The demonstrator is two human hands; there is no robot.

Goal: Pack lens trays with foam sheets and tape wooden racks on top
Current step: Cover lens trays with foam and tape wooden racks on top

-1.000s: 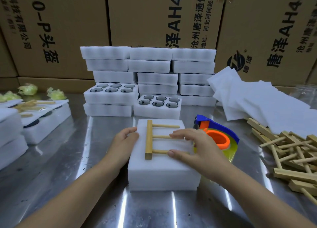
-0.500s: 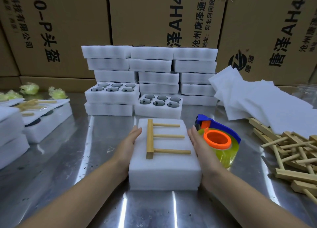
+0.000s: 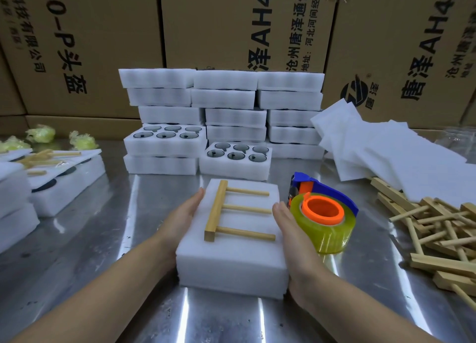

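Left hand (image 3: 184,217) and right hand (image 3: 291,229): fingers straight, laid flat against the two long sides of the tray (image 3: 231,260), gripping nothing. Thumbs hidden against the foam. Tray's inside hidden under its flat white top.

Tray: thick white foam block on the tabletop (image 3: 103,239), squarely between the hands. Rack (image 3: 231,210) lies on its far half: the wooden bar is near the left hand, with three dowels pointing toward the right.

Tape (image 3: 324,216) just behind the right hand; contact unclear. Beyond it is the tray stack (image 3: 224,98). Sheets (image 3: 386,157) and loose racks (image 3: 443,229) lie to the right, cut off at the frame edge.
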